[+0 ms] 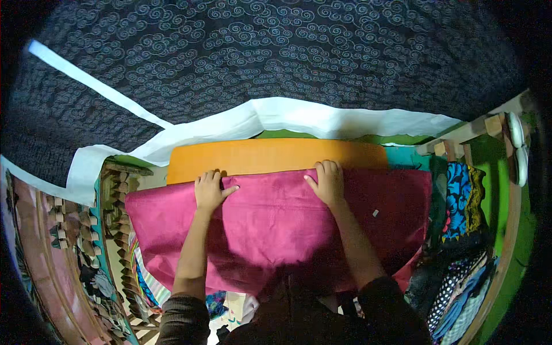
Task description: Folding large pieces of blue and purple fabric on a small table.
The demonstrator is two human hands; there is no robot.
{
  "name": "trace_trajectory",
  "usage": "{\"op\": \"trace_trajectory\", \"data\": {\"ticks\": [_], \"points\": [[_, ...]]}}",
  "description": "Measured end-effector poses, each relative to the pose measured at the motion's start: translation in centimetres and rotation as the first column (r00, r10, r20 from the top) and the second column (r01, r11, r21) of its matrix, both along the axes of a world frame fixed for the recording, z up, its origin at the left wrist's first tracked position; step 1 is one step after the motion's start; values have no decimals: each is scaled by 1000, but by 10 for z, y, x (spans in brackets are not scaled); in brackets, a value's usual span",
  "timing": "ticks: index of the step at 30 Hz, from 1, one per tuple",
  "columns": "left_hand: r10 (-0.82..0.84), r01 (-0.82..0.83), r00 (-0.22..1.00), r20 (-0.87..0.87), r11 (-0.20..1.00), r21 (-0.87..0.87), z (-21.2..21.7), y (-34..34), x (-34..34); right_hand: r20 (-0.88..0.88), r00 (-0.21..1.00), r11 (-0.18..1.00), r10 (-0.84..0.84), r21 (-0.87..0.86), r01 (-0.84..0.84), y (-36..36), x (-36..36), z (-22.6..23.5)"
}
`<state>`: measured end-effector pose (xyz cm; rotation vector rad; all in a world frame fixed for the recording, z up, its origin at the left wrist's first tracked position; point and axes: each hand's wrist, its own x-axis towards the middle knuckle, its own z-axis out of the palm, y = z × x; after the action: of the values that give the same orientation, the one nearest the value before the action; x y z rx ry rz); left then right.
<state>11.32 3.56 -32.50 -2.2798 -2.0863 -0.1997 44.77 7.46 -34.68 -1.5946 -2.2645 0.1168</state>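
A wide magenta cloth [270, 230] is spread in front of me, partly over an orange flat surface [270, 155] whose far part shows beyond the cloth. My left hand [212, 190] lies on the cloth at its far edge, fingers pointing away and thumb stretched to the right. Farther right, my right hand [328, 183] rests at the same edge, its thumb pointing left. Both hands are open, pressing on the fabric. A small pale patch [375, 213] shows on the cloth to the right of my right forearm. The near part of the cloth runs into shadow by my body.
A dark swirl-patterned cloth [287, 52] with a white border hangs beyond the surface. Wooden slatted racks [121, 230] stand at left. On the right are a wooden rail [512, 213], a blue-and-yellow patterned cloth [460, 195] and a polka-dot cloth [457, 276].
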Motion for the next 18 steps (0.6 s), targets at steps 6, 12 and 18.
{"op": "trace_trajectory", "data": {"ticks": [6, 12, 18], "points": [[-54, 50, 997, -54, 996, -68, 54, -26, 2, 57, 998, 980, 10, 197, -21, -14, 6, 21], [-144, 154, 988, -60, 958, 241, 76, -105, -23, -12, 1000, 950, 24, 311, -19, -78, -9, 74], [-215, 157, 967, 136, 924, 349, 106, -217, -52, 80, 997, 911, 20, 409, -51, -194, -41, 131]]}}
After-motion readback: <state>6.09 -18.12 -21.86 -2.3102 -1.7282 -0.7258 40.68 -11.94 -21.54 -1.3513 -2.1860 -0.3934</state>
